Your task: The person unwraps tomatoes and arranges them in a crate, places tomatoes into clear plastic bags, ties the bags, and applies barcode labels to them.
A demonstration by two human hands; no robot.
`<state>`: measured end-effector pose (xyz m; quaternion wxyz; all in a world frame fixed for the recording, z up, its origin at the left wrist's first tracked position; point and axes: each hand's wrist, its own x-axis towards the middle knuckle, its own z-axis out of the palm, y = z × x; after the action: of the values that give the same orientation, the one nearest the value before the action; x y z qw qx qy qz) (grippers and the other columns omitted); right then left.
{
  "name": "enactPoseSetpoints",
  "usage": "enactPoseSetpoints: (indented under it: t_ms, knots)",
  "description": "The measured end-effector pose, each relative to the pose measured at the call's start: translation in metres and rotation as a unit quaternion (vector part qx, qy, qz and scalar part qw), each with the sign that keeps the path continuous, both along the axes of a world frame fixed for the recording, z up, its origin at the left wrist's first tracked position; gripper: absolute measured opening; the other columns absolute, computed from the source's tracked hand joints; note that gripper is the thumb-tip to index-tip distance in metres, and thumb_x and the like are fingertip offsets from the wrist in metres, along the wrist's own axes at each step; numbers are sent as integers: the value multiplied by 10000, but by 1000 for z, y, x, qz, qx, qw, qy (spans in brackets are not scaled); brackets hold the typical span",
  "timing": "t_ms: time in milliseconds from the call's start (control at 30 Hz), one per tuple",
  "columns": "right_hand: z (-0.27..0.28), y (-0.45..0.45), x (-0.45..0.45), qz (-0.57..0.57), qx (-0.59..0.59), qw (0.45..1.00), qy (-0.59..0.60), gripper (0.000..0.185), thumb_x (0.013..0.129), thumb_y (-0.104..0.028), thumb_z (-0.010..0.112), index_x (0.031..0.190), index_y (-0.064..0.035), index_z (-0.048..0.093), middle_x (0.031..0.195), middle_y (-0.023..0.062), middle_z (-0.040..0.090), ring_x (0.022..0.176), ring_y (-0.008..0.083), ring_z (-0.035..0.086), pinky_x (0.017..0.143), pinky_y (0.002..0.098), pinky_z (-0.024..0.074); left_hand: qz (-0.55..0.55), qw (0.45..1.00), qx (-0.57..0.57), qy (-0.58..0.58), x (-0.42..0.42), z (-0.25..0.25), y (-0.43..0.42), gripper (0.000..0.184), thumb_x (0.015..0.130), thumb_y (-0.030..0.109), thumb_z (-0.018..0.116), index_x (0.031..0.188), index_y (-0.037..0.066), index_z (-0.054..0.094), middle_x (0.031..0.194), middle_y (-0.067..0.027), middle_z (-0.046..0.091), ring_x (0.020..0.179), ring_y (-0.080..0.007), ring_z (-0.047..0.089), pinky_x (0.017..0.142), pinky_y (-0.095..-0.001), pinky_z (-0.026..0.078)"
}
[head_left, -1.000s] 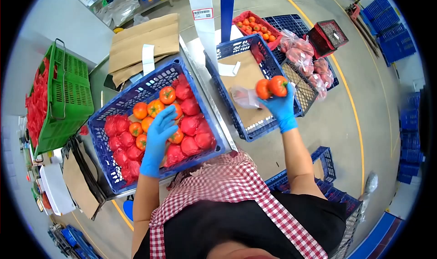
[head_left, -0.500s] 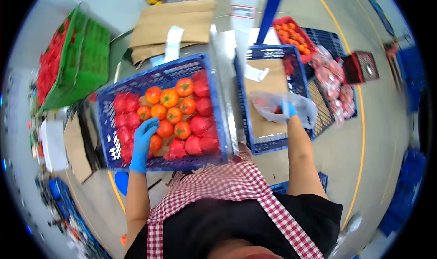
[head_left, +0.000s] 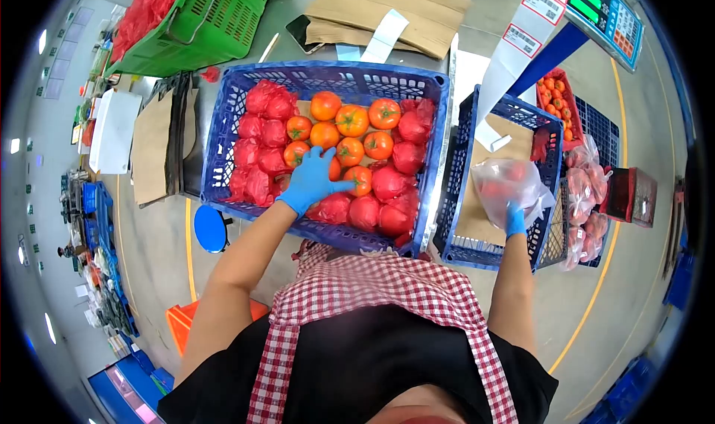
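My left hand (head_left: 316, 180), in a blue glove, reaches over the unwrapped tomatoes (head_left: 351, 120) in a blue crate (head_left: 328, 236). Its fingers are spread; the fingertips and thumb touch tomatoes near the middle. Red-wrapped tomatoes (head_left: 257, 152) line both sides of this crate. My right hand (head_left: 515, 217), also gloved, is at the near side of a clear plastic bag (head_left: 500, 189) and grips it, though the film partly hides the fingers. Something red shows through the bag. Beneath it lies a cardboard sheet (head_left: 468, 219) inside a second blue crate (head_left: 477, 256).
A green crate (head_left: 216, 22) of red wrapping stands at the back left. Folded brown cardboard (head_left: 387, 11) lies behind the tomatoes. A scale display (head_left: 605, 18) and a hanging label strip (head_left: 521, 40) rise at the right. Bagged tomatoes (head_left: 581, 193) sit beyond the second crate.
The view has shifted, so both crates appear moved. My left hand has moved right across the loose tomatoes. The bag has turned and my right hand now sits at its near side.
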<state>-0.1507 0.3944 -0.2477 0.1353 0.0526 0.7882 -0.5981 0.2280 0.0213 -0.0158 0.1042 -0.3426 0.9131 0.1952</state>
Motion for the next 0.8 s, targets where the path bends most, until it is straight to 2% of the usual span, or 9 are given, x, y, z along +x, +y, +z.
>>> enactPoseSetpoints:
  t_ms: [100,167,300,400,533,600,700,767,800]
  knots:
    - [26,15,22,-44,-69,996,24,202,790,-165,562,853,-14,682,726,66,634,707,249,596,690,308,481,-81,995,-46,-35,9,8,4,962,609,627,694,1299,23,404,1254,-235,398,1152,-391,418,895,-461,433]
    - [40,56,17,29,39,998,-51,158,753,-32,523,817,3,663,728,55,593,718,145,556,670,276,465,2,999,-12,-51,-5,1,14,1019,578,684,672,1305,27,395,1279,-231,384,1160,-409,402,883,-515,425]
    - [118,27,62,-92,1,993,72,213,814,-33,505,962,30,644,933,91,641,844,157,574,786,276,456,63,992,22,-108,-29,-5,29,1026,576,696,659,1328,59,375,1299,-220,374,1188,-413,365,875,-586,397]
    - [185,-15,85,-22,6,986,164,217,847,-55,502,997,31,633,965,87,637,883,158,571,812,279,449,40,988,24,-144,-34,4,38,896,609,649,667,1300,123,445,1304,-198,384,1210,-419,329,891,-625,368]
    - [280,-115,155,181,-15,948,262,226,848,-19,527,1057,11,610,1041,80,627,955,176,578,879,295,434,-104,990,93,20,6,-35,-13,688,633,529,713,1166,120,563,1166,-190,508,1063,-386,494,890,-467,424]
    - [314,-166,194,354,-58,898,256,296,793,-50,596,1087,-18,602,1034,111,630,956,213,595,848,316,454,-130,977,162,54,14,-43,-39,640,643,451,731,1166,124,562,1139,-195,528,1027,-355,530,874,-430,437]
    - [316,-222,231,616,86,706,338,485,755,-181,630,1216,-89,510,1010,156,602,921,336,583,775,425,474,-20,951,297,88,17,-11,-47,549,685,288,729,1163,85,551,1150,-167,558,1042,-278,555,861,-360,455]
    - [295,-247,247,670,196,646,309,411,758,-169,605,1152,-87,526,1018,168,585,890,341,584,752,438,479,148,855,448,213,26,0,-54,528,713,259,707,1169,52,541,1183,-151,552,1071,-261,548,865,-347,457]
    - [282,-261,252,692,255,614,280,381,754,-164,602,1121,-87,539,1016,170,583,881,343,583,746,439,480,201,739,585,267,34,10,-63,515,765,251,666,1199,18,516,1235,-130,528,1140,-239,513,891,-340,449]
